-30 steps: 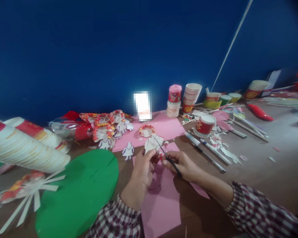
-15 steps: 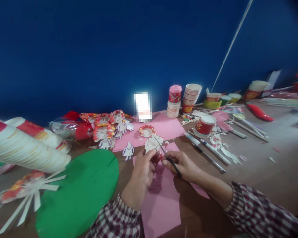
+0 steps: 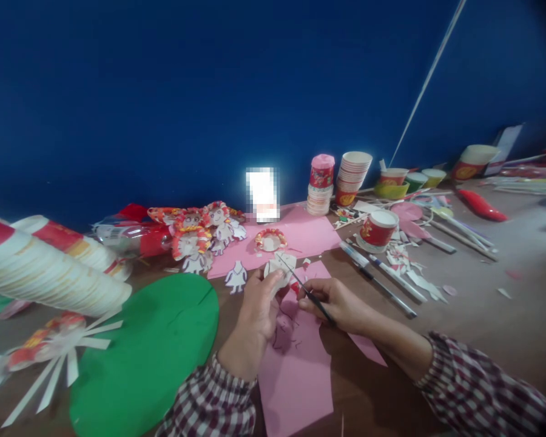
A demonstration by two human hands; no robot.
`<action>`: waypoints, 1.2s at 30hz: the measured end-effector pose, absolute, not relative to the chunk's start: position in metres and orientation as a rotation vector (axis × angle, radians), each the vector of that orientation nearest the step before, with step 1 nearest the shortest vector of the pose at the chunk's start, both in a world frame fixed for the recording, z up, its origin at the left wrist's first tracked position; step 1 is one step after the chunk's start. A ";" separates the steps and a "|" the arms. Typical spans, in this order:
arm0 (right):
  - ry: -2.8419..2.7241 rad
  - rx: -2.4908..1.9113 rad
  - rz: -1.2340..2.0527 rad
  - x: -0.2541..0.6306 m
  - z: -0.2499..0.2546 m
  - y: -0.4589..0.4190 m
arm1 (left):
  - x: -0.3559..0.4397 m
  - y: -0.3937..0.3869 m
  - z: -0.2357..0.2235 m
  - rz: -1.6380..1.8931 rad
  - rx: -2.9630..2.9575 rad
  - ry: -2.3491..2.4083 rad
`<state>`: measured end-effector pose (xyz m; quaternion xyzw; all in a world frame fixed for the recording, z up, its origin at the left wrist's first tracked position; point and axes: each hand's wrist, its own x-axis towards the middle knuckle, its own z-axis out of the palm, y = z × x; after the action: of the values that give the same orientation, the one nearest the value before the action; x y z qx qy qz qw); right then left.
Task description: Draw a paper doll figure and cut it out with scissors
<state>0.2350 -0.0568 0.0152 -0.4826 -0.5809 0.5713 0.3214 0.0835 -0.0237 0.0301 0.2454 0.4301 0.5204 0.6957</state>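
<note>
Inspecting both hands, we note the left hand (image 3: 258, 308) pinching the white paper piece (image 3: 272, 265) just beyond its thumb, while the right hand (image 3: 343, 308), gripping the scissors (image 3: 313, 299), points their long axis forward and leftward over that paper, which lies nearer the left.

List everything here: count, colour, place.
Wall: one, blue, behind
Table: one, brown, beneath
Blurred patch: one, white, back
Cup stacks: four, red-white, left and back
Plastic: some, clear, left
Dolls: several, reddish, left
Ring: one, red-yellow, centre
Cutout: one, white, centre
Sheet: one, green, left
Papers: several, pink, centre
Loose cups: several, mixed, right
Pens: several, mixed, right
Sticks: several, pale, right
Scraps: many, mostly white, right
Unclear object: one, red, right
Held paper: one, white, centre
Scissors: one, dark, centre
Left hand: one, bare, centre
Right hand: one, bare, centre
</note>
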 end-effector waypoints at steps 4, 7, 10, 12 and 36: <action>-1.535 -1.278 1.500 0.234 0.015 -0.058 | 0.083 -0.022 0.030 1.165 0.542 0.987; -1.531 -1.271 1.509 0.233 0.015 -0.058 | 0.083 -0.021 0.027 1.170 0.544 1.000; -1.536 -1.274 1.519 0.234 0.015 -0.059 | 0.083 -0.021 0.026 1.172 0.548 1.026; -1.532 -1.279 1.528 0.234 0.014 -0.059 | 0.083 -0.021 0.027 1.169 0.548 1.031; -1.433 -1.038 1.691 0.234 0.015 -0.057 | 0.084 -0.022 0.028 1.115 0.525 0.998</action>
<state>0.2344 -0.0571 0.0150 -0.3990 -0.5504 0.6498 0.3401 0.0837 -0.0219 0.0278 0.2356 0.4484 0.5008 0.7019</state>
